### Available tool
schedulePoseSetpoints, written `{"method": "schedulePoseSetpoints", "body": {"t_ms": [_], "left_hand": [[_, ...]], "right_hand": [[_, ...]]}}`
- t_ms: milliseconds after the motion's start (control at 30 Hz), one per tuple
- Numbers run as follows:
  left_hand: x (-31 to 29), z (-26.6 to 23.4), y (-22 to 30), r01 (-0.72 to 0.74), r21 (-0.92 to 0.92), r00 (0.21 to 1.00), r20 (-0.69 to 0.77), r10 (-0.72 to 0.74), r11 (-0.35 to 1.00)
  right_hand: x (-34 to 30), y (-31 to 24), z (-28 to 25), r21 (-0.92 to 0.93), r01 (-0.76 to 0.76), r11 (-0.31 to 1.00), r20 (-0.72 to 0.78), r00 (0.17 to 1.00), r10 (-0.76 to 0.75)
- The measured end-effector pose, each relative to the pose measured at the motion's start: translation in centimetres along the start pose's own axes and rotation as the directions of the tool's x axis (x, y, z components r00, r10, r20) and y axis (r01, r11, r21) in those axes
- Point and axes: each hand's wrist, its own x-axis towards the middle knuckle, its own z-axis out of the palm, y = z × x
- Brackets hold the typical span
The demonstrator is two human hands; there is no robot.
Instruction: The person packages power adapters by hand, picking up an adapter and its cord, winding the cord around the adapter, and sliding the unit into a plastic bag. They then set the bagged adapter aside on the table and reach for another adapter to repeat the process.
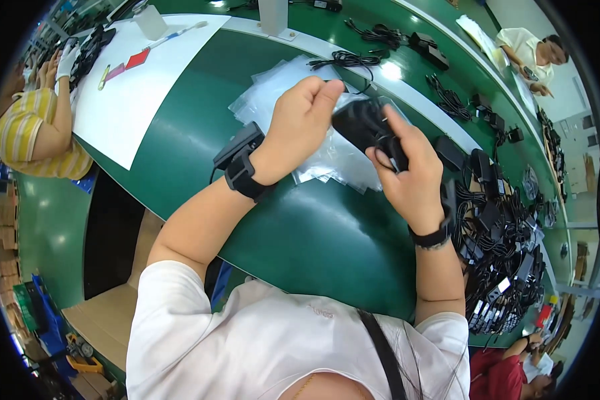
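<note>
My right hand is closed around a black power adapter with its dark cable bunched against it, somewhat blurred. To its left, my left hand is a closed fist with the thumb pressed over the fingers. A small dark bit shows by that thumb, but I cannot make out what it is. Below both hands, a loose pile of clear plastic bags lies on the green table. Each wrist wears a black strap; a black box-shaped device sits beside the left one.
A large heap of black adapters and cables covers the table at right. Coiled cables lie beyond the bags, near a white post. A white sheet with a brush and a bottle is at far left. Other people work around.
</note>
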Motion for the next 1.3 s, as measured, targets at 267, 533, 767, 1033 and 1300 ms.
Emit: {"method": "schedulePoseSetpoints", "body": {"t_ms": [267, 533, 767, 1033, 1300], "left_hand": [[-3.5, 3.4, 1.4, -0.475, 0.428, 0.88, 0.203, 0.43, 0.769], [-3.2, 5.4, 1.3, -0.618, 0.436, 0.773, 0.189, 0.605, 0.654], [-3.8, 8.1, 2.5, -0.631, 0.383, 0.764, 0.16, 0.625, 0.674], [3.1, 2.4, 5.4, -0.48, 0.835, 0.553, 0.05, 0.832, 0.268], [2.0, 4.2, 0.4, 0.086, -0.576, 0.995, 0.086, -0.045, 0.813]], "right_hand": [[-0.1, 1.1, 2.3, 0.102, -0.241, 0.965, 0.071, 0.969, 0.235], [1.7, 0.5, 2.4, 0.969, -0.246, -0.002, 0.192, 0.752, 0.631], [3.7, 1.1, 1.1, 0.908, -0.358, 0.217, 0.114, 0.712, 0.693], [3.6, 2.5, -1.0, 0.749, -0.393, 0.533, 0.08, 0.853, 0.516], [1.8, 1.0, 3.0, 0.685, -0.283, 0.672, -0.082, 0.886, 0.457]]}}
